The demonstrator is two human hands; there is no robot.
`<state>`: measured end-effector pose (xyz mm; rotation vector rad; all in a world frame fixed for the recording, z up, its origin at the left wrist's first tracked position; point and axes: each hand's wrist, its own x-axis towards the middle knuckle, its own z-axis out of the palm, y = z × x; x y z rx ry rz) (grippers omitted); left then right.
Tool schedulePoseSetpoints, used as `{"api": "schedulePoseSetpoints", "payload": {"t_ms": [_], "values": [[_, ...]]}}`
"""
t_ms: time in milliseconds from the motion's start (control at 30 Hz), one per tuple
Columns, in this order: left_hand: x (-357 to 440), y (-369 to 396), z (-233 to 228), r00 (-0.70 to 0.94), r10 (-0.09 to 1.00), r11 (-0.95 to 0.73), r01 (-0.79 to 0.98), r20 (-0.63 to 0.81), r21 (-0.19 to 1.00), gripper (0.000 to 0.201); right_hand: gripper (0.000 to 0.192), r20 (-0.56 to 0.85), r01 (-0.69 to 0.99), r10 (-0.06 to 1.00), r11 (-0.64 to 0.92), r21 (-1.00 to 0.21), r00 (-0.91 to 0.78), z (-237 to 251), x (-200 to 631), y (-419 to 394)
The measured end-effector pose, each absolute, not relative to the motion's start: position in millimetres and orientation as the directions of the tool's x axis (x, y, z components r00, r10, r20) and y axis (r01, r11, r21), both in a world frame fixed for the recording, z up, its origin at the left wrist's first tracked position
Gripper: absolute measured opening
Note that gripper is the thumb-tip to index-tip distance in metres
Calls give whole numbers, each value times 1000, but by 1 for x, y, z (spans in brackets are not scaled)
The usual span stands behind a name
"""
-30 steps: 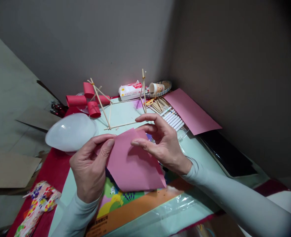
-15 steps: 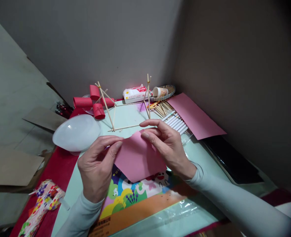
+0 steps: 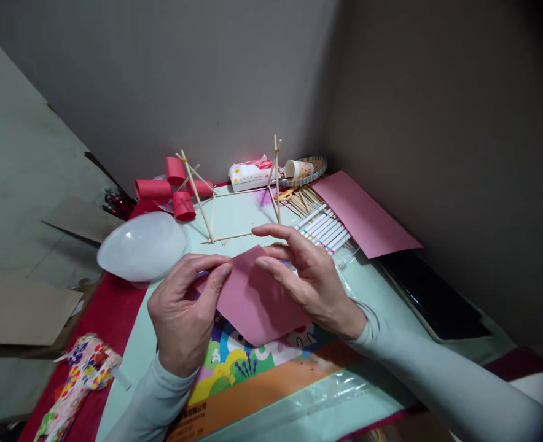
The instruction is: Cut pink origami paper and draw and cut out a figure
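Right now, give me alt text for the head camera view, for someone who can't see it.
Two hands, left hand and right hand, pinch a pink paper above a colourful printed sheet on a table. Behind stand a stick frame, red paper rolls, markers and a white bowl.

Just beyond the right hand (image 3: 315, 282) a stick frame (image 3: 239, 196) blocks the way forward; markers (image 3: 325, 226) lie close beside it. Left of the left hand (image 3: 183, 313), a white bowl (image 3: 140, 247) crowds the edge. Nearer the body, the printed sheet (image 3: 253, 380) lies flat and passable.
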<state>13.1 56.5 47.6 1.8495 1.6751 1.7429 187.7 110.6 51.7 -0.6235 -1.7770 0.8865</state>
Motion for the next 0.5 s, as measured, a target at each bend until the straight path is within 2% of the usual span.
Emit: {"api": "schedulePoseSetpoints", "payload": {"t_ms": [333,500], "values": [[14,57,50,-223,765,-380,601,605,703,6,29,496,-10,765,540,-842,-410,50,188,113],[8,58,51,-60,872,-373,560,486,739,8,31,511,-3,734,570,-821,-447,52,189,114]]}}
